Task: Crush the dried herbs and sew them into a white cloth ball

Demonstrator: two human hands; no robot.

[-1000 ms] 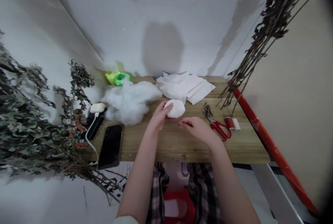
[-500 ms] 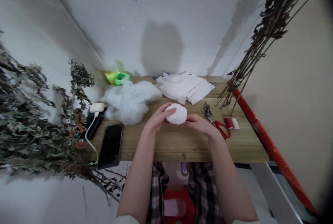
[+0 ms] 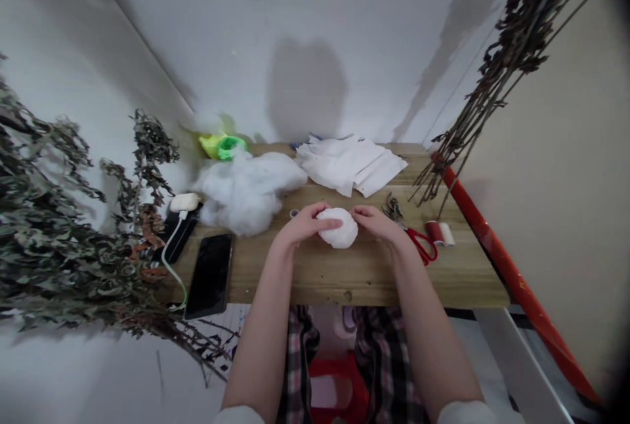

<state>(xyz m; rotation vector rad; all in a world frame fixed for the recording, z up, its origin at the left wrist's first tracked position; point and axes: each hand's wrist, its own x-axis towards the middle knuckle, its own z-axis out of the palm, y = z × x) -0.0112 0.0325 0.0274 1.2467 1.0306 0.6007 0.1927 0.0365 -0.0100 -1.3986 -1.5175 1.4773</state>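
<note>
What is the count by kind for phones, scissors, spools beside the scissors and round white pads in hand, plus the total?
Phone: 1
Scissors, red-handled: 1
Spools: 2, a red-brown spool and a white spool
Round white pad, in the left hand: 1
Total: 5

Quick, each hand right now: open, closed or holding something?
Left hand: closed on the white round pad, thumb on top.
Right hand: fingers bent by the pad's edge; whether it holds anything can't be told.
</note>
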